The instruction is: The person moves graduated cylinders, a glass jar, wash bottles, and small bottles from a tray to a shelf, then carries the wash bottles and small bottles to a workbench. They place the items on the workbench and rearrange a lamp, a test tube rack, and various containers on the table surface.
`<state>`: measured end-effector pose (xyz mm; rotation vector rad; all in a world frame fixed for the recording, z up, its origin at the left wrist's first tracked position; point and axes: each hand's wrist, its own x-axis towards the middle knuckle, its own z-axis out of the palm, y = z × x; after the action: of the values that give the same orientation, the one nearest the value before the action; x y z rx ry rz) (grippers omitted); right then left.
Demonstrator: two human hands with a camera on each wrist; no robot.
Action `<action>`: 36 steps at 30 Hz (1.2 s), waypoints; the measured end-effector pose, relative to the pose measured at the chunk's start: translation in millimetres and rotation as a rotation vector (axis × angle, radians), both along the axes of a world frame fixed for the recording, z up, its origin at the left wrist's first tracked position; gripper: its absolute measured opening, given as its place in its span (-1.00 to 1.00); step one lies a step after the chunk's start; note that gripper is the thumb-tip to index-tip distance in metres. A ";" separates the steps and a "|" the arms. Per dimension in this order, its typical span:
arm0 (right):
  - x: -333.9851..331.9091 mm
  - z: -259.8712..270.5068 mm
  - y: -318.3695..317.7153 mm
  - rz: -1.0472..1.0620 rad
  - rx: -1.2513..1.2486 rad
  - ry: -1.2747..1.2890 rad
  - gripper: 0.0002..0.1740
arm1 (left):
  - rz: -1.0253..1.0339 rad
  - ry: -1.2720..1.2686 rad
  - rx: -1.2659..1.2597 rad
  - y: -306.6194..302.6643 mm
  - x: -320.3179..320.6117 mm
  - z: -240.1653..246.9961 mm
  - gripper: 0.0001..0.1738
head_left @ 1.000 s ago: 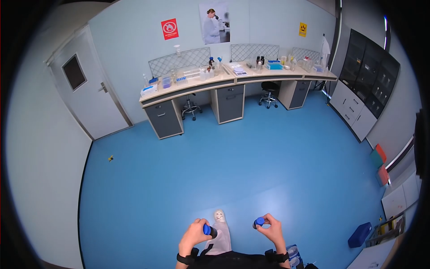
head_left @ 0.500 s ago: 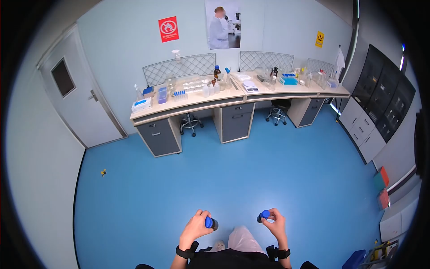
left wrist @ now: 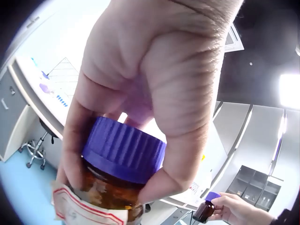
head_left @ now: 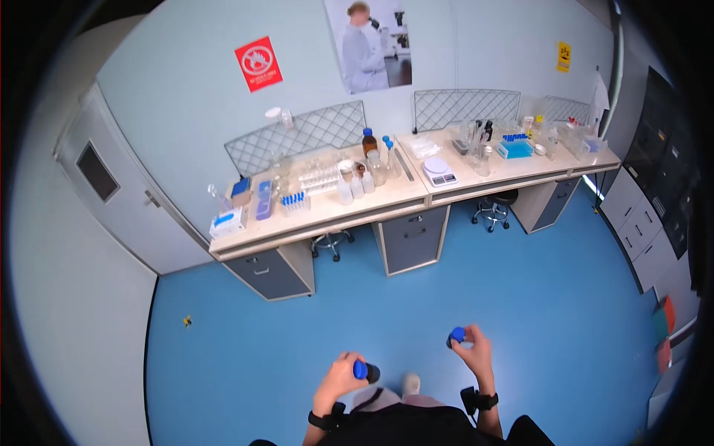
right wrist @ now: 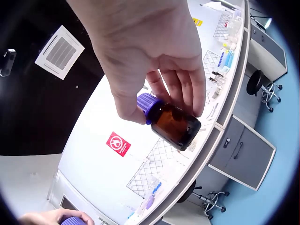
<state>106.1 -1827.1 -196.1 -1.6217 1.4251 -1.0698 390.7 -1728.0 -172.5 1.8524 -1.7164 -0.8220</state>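
Observation:
My left hand (head_left: 341, 377) grips a brown bottle with a blue cap (head_left: 361, 369) just below the cap. The left wrist view shows the thumb and fingers around the neck of this labelled bottle (left wrist: 91, 206), its ribbed cap (left wrist: 124, 150) uppermost. On the right, my other hand (head_left: 477, 355) holds a smaller brown bottle (right wrist: 174, 125) near its blue cap (right wrist: 149, 105); in the right wrist view that bottle is tilted, with thumb and fingers at its sides. The two bottles are apart, both held above the blue floor.
Ahead stands a long bench (head_left: 327, 217) with a white scale (head_left: 439, 172), a brown bottle (head_left: 370, 143), white bottles (head_left: 344, 189) and a blue tube rack (head_left: 515, 150). Stools (head_left: 494, 210) are under it. A door (head_left: 111, 186) is at left, a dark-glazed cabinet (head_left: 658, 160) at right.
The bench has come nearer and larger in the head view. Both hands still hold their bottles; the right hand now appears higher and farther right, the left slightly farther right.

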 end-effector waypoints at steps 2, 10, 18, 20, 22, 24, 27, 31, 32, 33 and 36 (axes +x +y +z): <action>13.7 7.2 -38.8 0.009 -0.048 0.027 -0.68 | 0.066 -0.055 0.004 -36.5 2.1 10.1 -0.58; 63.3 -22.2 -170.7 0.066 0.121 -0.001 -0.72 | 0.100 0.075 -0.023 -168.1 47.3 -10.8 -0.53; 124.5 -7.6 -329.0 -0.042 0.065 0.010 -0.73 | 0.078 0.061 -0.052 -327.9 130.2 -3.8 -0.50; 134.8 -7.5 -360.0 -0.022 0.056 -0.048 -0.71 | 0.081 0.029 -0.113 -361.5 148.7 11.1 -0.52; 140.2 -9.5 -387.8 -0.028 0.045 -0.018 -0.71 | 0.073 0.017 -0.126 -391.7 162.6 26.2 -0.49; 140.2 -15.9 -418.5 -0.044 0.046 -0.066 -0.71 | 0.115 0.073 -0.219 -420.5 174.6 44.0 -0.50; 134.6 -19.3 -467.9 -0.111 0.077 -0.061 -0.71 | 0.132 0.042 -0.178 -468.0 190.8 66.3 -0.46; 119.8 -29.5 -548.6 -0.243 -0.011 -0.092 -0.78 | 0.140 -0.023 -0.199 -540.5 210.7 97.1 -0.47; 114.8 -30.0 -568.0 -0.279 -0.047 -0.080 -0.79 | 0.113 -0.050 -0.237 -558.7 217.0 100.6 -0.48; 109.9 -31.6 -588.5 -0.322 -0.052 -0.093 -0.79 | 0.104 -0.085 -0.252 -578.8 222.9 105.3 -0.48; 106.6 -22.9 -640.7 -0.389 -0.091 -0.057 -0.74 | 0.096 -0.186 -0.266 -636.8 237.0 126.8 -0.48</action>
<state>212.7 -2467.7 -219.0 -1.3920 1.7183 -1.4048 627.7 -2364.8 -45.7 1.8561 -1.7353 -0.3715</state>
